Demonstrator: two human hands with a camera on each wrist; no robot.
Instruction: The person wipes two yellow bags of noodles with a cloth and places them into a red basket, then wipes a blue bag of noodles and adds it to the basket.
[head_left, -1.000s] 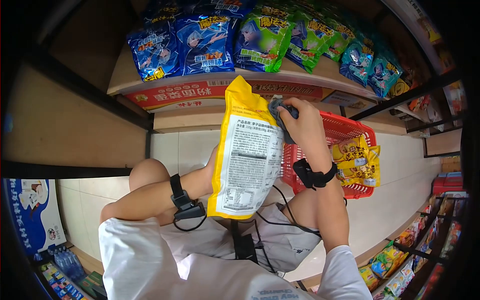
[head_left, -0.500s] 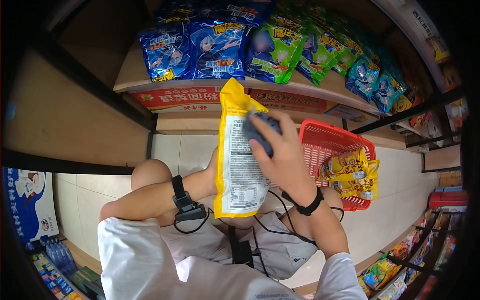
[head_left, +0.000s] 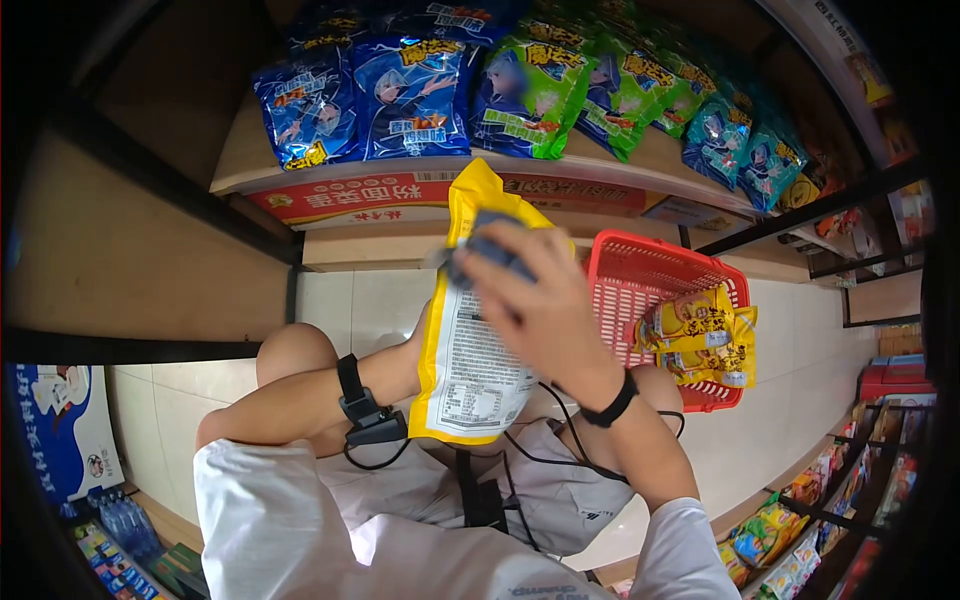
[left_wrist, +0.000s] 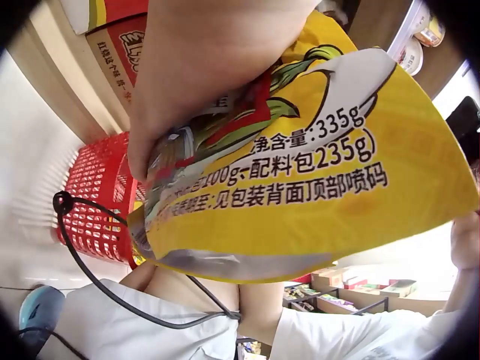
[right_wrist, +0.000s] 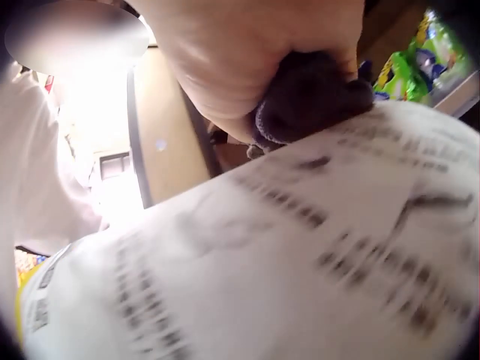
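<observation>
A yellow bag with a white printed panel (head_left: 470, 370) stands upright over the lap in the head view. My left hand (left_wrist: 217, 60) grips it from the far side, fingers curled round its edge in the left wrist view; the head view mostly hides that hand behind the bag (left_wrist: 300, 217). My right hand (head_left: 540, 300) holds a bunched dark grey cloth (head_left: 495, 245) against the upper part of the printed panel, blurred. In the right wrist view the cloth (right_wrist: 307, 97) is bunched under my right hand (right_wrist: 255, 52), touching the bag's white side (right_wrist: 247, 247).
A red basket (head_left: 620, 255) with several yellow packets (head_left: 700, 325) stands on the floor to the right. Ahead, a shelf (head_left: 240, 165) bears blue bags (head_left: 410, 100) and green bags (head_left: 530, 100). Dark shelf frames stand at both sides. A black cable (head_left: 565, 430) crosses the lap.
My right hand has moved left with the cloth, from the bag's right edge across its upper printed side. My left hand still grips the bag, which has shifted slightly.
</observation>
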